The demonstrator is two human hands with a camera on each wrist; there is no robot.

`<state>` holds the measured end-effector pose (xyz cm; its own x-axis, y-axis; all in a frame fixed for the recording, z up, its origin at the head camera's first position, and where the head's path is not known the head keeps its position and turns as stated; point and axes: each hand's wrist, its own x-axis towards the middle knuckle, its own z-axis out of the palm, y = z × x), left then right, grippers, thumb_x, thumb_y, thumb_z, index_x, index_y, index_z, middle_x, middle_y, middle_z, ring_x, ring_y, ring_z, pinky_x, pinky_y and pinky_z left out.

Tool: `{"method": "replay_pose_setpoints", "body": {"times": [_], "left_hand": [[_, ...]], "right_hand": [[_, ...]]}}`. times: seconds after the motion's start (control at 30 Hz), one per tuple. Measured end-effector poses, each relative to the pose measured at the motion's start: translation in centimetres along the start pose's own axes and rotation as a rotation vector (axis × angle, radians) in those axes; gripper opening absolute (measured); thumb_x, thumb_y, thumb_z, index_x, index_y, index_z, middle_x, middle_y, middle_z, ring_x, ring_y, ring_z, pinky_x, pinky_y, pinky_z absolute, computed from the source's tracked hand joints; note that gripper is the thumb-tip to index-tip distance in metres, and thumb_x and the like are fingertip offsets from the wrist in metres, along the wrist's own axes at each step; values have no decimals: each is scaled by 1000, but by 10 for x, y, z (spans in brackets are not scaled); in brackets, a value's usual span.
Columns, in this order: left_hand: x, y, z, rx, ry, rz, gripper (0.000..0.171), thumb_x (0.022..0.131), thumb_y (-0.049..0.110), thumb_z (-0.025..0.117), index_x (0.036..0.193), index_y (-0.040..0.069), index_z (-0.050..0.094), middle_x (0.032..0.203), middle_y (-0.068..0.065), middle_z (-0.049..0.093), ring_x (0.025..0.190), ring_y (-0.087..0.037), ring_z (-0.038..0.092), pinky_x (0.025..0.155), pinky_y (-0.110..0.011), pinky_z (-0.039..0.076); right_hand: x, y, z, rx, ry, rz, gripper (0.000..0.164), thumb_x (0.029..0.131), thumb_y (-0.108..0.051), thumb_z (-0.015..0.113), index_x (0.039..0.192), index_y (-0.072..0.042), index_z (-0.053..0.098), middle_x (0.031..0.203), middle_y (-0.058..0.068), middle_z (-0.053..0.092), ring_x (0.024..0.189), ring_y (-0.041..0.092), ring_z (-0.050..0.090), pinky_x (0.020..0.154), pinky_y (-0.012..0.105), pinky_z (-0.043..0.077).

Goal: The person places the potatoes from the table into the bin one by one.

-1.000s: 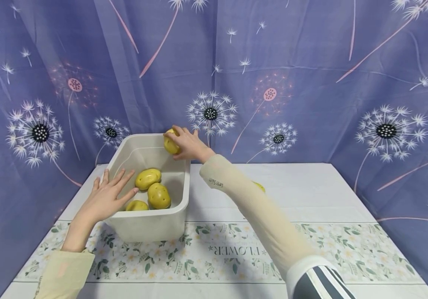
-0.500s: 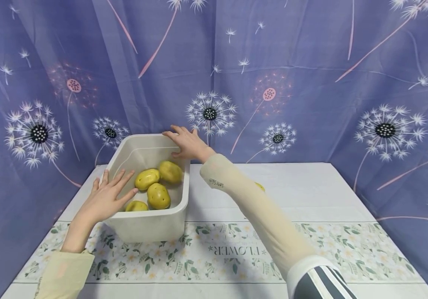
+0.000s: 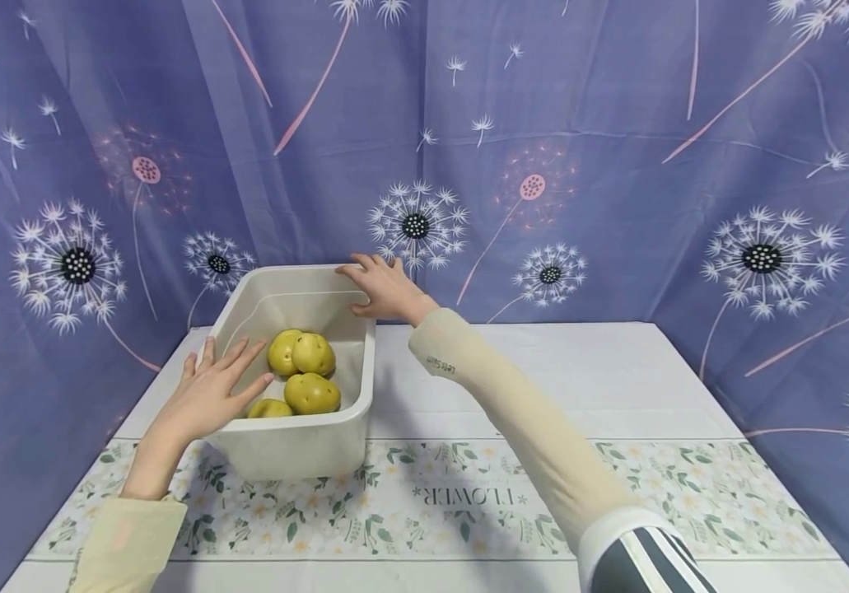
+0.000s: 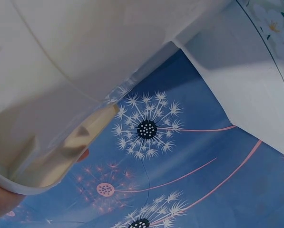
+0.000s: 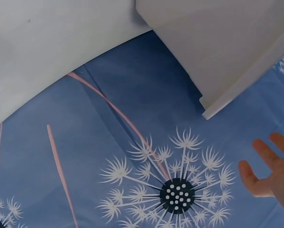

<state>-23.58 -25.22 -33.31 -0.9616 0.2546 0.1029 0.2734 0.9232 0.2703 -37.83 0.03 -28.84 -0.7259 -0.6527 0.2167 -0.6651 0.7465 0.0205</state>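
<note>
A pale grey plastic bin (image 3: pixel 298 449) stands on the left part of the table. Several yellow potatoes (image 3: pixel 312 394) lie together on its floor. My left hand (image 3: pixel 209 395) rests with spread fingers at the bin's near left rim, and part of it shows at the rim's edge in the left wrist view. Over the bin's far right corner is my right hand (image 3: pixel 387 288), its fingers loosely bent and nothing held. The right wrist view also has the right hand (image 5: pixel 277 171), apart from the bin wall (image 5: pixel 218 42).
The white table (image 3: pixel 580 379) carries a floral runner band (image 3: pixel 468 527) along its front. A purple dandelion-print curtain (image 3: pixel 617 165) hangs close behind the table and at both sides.
My right hand let a potato drop into the bin, where it and the others shifted. It has since drawn slightly right. The left hand keeps its place.
</note>
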Motion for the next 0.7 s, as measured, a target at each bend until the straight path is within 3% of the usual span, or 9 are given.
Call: {"method": "replay_pose_setpoints", "body": {"times": [0.27, 0.7], "left_hand": [[1, 1, -2, 3, 3, 3, 65, 91, 54, 34, 144, 19, 18, 146, -24, 17, 127, -56, -7, 97, -71, -4], [-1, 1, -1, -6, 16, 0, 65, 91, 53, 34, 144, 20, 18, 146, -24, 16, 128, -55, -7, 99, -70, -4]], "right_hand": [[-6, 8, 2, 2, 34, -3, 55, 84, -36, 57, 134, -22, 39, 143, 10, 31, 129, 30, 32, 99, 63, 24], [-16, 13, 2, -23, 111, -48, 49, 84, -34, 56, 129, -19, 45, 135, 9, 42, 120, 25, 39, 93, 53, 33]]}}
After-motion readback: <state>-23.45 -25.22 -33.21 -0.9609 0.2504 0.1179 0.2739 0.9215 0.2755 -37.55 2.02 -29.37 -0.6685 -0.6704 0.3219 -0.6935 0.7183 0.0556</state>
